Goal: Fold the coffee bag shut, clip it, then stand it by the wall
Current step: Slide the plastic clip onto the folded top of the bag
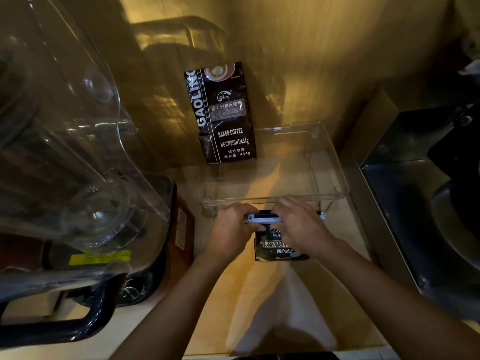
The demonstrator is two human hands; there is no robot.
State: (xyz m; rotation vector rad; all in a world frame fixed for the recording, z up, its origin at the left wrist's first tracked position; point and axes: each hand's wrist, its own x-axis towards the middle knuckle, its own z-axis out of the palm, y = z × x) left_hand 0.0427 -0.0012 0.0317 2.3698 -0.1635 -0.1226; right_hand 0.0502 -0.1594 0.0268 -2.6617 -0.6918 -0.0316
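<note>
Hands are working at the middle of the frame: the left hand (232, 228) and right hand (298, 224) are both pinching fingers onto a white clip (265, 219) across the top of the small coffee bag (272, 249), lying on the wooden table (259, 307). A clear tray (335, 172) is sitting just behind, a second coffee bag (224, 113) is leaning on the wall (311, 61) at upper centre, and a blender jar (65, 152) is filling the left.

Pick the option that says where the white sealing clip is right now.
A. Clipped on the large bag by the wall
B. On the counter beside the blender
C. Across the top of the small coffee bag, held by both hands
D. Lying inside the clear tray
C: the white sealing clip runs across the top of the small coffee bag, with the left hand and right hand gripping it.
</note>
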